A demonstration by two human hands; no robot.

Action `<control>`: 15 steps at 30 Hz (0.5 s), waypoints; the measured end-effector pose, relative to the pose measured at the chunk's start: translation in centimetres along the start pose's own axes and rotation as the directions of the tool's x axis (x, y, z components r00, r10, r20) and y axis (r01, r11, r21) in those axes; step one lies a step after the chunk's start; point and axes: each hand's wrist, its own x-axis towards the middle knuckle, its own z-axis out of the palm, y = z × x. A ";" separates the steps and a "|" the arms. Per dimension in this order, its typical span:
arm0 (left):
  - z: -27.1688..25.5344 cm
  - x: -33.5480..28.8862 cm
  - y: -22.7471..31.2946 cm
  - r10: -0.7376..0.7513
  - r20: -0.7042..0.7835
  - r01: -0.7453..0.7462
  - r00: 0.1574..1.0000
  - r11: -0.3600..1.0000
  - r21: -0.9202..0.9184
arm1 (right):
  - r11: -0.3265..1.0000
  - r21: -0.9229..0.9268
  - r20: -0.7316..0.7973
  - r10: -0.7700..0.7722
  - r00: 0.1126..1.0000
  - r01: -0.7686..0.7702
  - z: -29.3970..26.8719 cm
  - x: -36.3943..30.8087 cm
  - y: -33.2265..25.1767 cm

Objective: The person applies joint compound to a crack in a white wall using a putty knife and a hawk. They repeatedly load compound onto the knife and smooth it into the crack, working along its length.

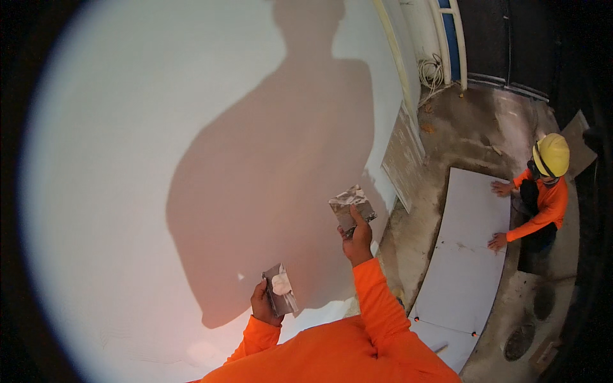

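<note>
The right grip (357, 239) clamped a plaster-smeared putty knife (351, 205); the left grip (263, 305) clamped a trowel (280, 290) carrying white filler.

A single fisheye view from the person's head looks steeply down and forward, close against a white wall (159, 159) that fills the left and centre. The concrete floor (460, 134) curves away on the right, dark rim all around.

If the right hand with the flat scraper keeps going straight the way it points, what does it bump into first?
Probably the white wall. The right hand aims its putty knife at it, with nothing visible between, though the gap is hard to judge.
</note>
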 end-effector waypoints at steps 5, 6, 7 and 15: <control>1.4 0.2 -0.2 -0.036 -0.260 0.026 0.965 0.999 -0.045 | 0.984 -0.175 -0.055 -0.022 0.998 0.013 -2.0 2.9 -0.8; 2.0 0.1 -0.1 -0.040 -0.350 0.028 0.936 0.999 -0.039 | 0.984 -0.179 0.004 -0.019 1.000 0.019 -2.4 3.3 -0.9; 3.1 0.4 -0.4 -0.024 -0.318 0.009 0.948 0.999 -0.049 | 0.981 -0.191 -0.013 0.014 1.000 -0.017 -2.6 4.3 -1.3; 4.8 0.6 -0.2 0.053 -0.449 -0.020 0.892 0.997 0.078 | 0.959 -0.222 -0.225 0.127 0.966 -0.178 -6.6 6.7 4.0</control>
